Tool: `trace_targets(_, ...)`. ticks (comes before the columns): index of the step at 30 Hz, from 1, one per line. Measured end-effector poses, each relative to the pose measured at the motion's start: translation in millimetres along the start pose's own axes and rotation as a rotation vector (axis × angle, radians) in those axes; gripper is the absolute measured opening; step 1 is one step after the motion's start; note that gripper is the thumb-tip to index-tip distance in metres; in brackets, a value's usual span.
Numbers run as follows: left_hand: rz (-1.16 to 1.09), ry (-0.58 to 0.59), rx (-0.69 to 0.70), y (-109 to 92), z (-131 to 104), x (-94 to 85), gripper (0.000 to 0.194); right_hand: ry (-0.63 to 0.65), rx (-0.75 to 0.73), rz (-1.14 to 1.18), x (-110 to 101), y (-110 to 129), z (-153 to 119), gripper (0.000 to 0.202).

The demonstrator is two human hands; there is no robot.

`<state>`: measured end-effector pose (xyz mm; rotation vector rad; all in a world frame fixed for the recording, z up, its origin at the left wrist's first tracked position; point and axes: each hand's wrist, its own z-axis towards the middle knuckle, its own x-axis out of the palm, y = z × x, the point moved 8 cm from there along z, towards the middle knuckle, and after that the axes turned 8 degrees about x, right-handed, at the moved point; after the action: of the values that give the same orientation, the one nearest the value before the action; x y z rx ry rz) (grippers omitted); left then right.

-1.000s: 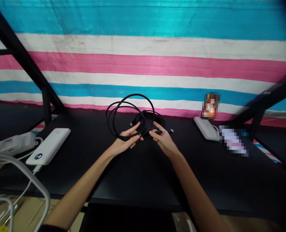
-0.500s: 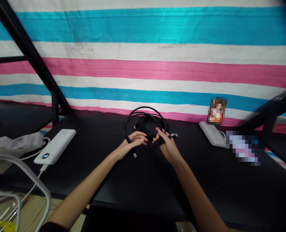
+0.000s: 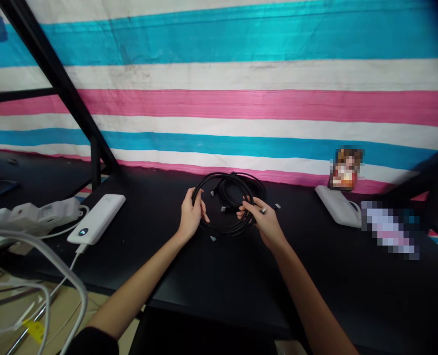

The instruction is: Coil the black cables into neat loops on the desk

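Both hands hold a coil of black cable (image 3: 222,230) just over the black desk. The coil's left side lies in my left hand (image 3: 191,213), between thumb and fingers. My right hand (image 3: 264,217), with a ring on one finger, grips the right side of the same loops. Behind it rests a second bundle of black cable (image 3: 254,183), partly overlapped by the held coil. A cable connector (image 3: 226,209) shows inside the loops. Small pale pieces lie on the desk near the coil, one in front (image 3: 213,238) and one to the right (image 3: 277,206).
At the left are a white power bank (image 3: 102,214) with a cable plugged in, white adapters (image 3: 49,213) and looping white cables (image 3: 61,271). A white device (image 3: 337,207) and blurred items stand right. Black frame bars (image 3: 61,84) rise on both sides of the desk (image 3: 204,281).
My left hand has closed around the coil's left side and raised it slightly. The held loops now stand apart from the bundle behind. The view has shifted a little to the left.
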<state>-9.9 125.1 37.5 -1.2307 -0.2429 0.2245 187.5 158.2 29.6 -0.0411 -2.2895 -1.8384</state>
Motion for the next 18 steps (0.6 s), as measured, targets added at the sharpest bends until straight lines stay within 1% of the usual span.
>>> trace_targets(3, -0.015, -0.093, 0.023, 0, 0, -7.0, 0.03, -0.017, -0.006, -0.06, 1, 1, -1, 0.037)
trace_targets(5, -0.083, -0.096, 0.008, 0, 1, -6.8, 0.03, -0.02, -0.013, -0.076, 1, 4, -2, 0.037)
trace_targets(8, -0.16, -0.017, -0.062, 1, 2, 0.0, 0.031, 0.017, -0.017, -0.105, 1, 9, -3, 0.034)
trace_targets(10, -0.155, 0.054, -0.106, 1, 1, 6.0, 0.031, 0.041, -0.05, -0.197, 0, 13, -4, 0.033)
trace_targets(13, -0.099, 0.163, -0.141, 1, -2, 16.4, 0.033, -0.008, -0.156, -0.398, -7, 19, -2, 0.031)
trace_targets(15, -0.064, 0.218, -0.127, 1, -5, 22.4, 0.035, -0.059, -0.195, -0.445, -13, 17, 0, 0.036)
trace_targets(18, -0.022, 0.273, -0.095, 2, -9, 28.4, 0.038, -0.09, -0.185, -0.371, -15, 12, 3, 0.052)
